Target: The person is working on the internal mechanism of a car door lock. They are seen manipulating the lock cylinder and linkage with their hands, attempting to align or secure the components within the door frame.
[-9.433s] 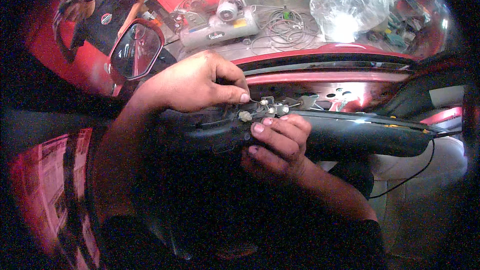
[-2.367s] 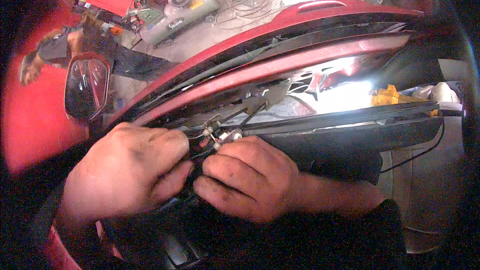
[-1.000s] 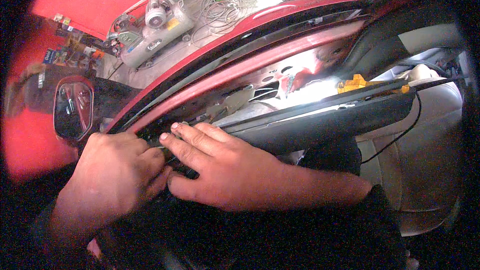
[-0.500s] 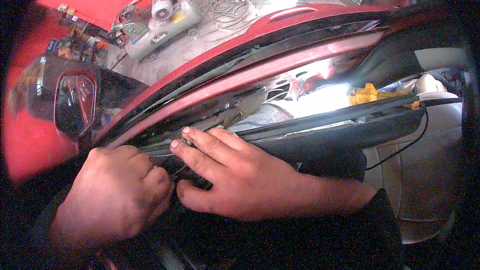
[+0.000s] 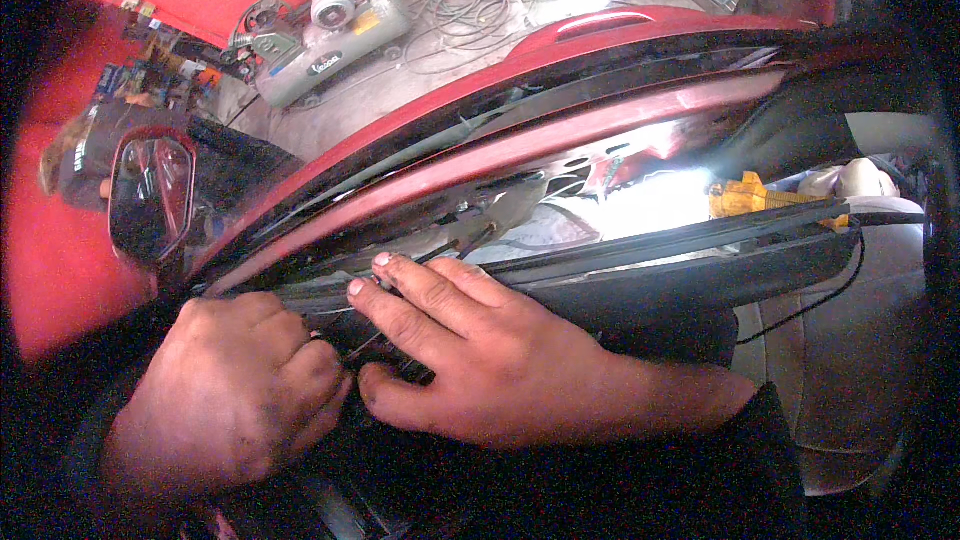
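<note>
The black inner door panel (image 5: 690, 285) stands apart from the red door shell (image 5: 560, 125), leaving a gap between them. My left hand (image 5: 235, 390) is closed in a fist by the panel's left end; whatever it grips is hidden. A thin shaft (image 5: 368, 345) shows between my two hands. My right hand (image 5: 490, 355) lies over the panel's top edge with its fingers stretched out and its thumb apart, lower down. Its fingertips touch the edge near a small dark part. Inside the gap, a dark cable (image 5: 455, 245) runs next to grey sheeting (image 5: 550, 225).
A yellow work lamp (image 5: 745, 198) glares into the gap, its black cord hanging over the light seat (image 5: 850, 360). Beyond the door are a side mirror (image 5: 152, 200), an air compressor (image 5: 335, 55) and a coiled hose (image 5: 465, 5). A person in dark clothes (image 5: 90, 155) is at far left.
Both hands keep nearly the same place and shape. The whole view has shifted slightly. The person at far left shows a little differently beside the mirror.
</note>
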The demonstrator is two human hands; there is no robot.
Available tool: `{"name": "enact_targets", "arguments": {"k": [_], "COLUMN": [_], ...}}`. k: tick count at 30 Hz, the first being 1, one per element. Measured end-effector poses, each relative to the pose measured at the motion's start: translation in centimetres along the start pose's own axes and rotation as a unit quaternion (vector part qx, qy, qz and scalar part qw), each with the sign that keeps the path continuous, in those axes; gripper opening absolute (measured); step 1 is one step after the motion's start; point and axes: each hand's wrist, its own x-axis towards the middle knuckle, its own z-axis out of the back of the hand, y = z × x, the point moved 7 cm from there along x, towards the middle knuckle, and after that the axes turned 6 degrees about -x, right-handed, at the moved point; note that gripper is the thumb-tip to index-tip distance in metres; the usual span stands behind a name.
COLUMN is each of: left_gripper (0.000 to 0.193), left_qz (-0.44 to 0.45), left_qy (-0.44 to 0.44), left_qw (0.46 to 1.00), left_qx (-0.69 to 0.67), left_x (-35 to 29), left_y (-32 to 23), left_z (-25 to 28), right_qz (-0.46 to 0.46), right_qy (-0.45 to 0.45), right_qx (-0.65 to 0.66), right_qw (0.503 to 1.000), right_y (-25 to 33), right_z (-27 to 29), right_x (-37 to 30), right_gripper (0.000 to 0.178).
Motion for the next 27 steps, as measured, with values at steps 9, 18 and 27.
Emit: {"name": "enact_targets", "arguments": {"k": [9, 18, 27], "left_gripper": [0.021, 0.02, 0.023], "left_qz": [0.067, 0.02, 0.031], "left_qy": [0.024, -0.055, -0.099], "left_qw": [0.997, 0.993, 0.985], "left_qx": [-0.022, -0.104, -0.141], "left_x": [-0.6, 4.3, 7.9], "left_y": [-0.4, -0.2, 0.4], "left_z": [2.8, 6.3, 11.8], "right_qz": [0.002, -0.05, 0.304], "right_qy": [0.016, 0.21, 0.09], "right_qx": [0.067, -0.182, -0.323], "right_qw": [0.998, 0.959, 0.892], "right_y": [0.1, -13.3, -20.0], "right_z": [1.8, 11.2, 15.4], "right_x": [1.4, 1.4, 4.2], "right_gripper": [0.032, 0.057, 0.06]}}
